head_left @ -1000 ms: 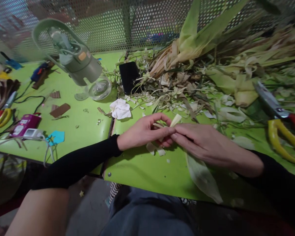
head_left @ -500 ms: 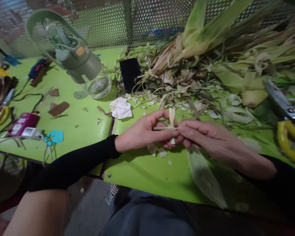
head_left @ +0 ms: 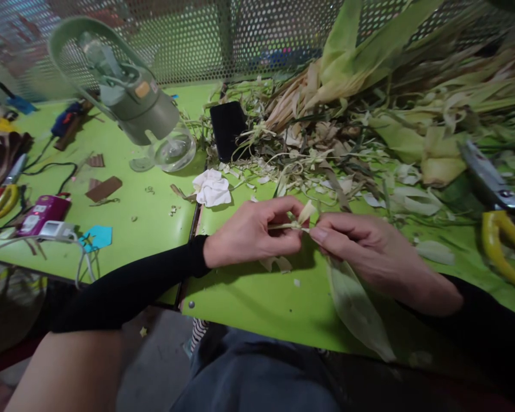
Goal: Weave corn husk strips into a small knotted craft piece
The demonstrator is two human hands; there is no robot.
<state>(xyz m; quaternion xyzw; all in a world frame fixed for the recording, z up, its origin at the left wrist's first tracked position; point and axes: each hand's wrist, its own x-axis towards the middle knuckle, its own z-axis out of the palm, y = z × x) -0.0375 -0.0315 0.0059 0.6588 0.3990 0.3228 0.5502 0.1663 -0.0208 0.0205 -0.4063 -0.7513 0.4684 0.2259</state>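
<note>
A bright green table (head_left: 249, 309) is stretching across the whole view. A metal screen full of holes (head_left: 189, 46) is standing behind it. A big messy heap of leaves (head_left: 309, 143) is covering the back and right of the table. A green bottle (head_left: 148, 114) is standing on the left part. On the right, big scissors with yellow and red handles (head_left: 493, 246) are lying near the heap. The right hand (head_left: 369, 252) and the left hand (head_left: 255, 232) are working close together over the table. A long pale leaf (head_left: 356, 309) is poking out below the right hand. A black phone (head_left: 229, 130) is lying by the heap, and a crumpled white paper (head_left: 212, 187) is lying just in front.

Smallest, a leaf strip (head_left: 306, 212) is sitting between the hands: the left fingers are curling round it, and the right thumb and finger are pinching its end.
</note>
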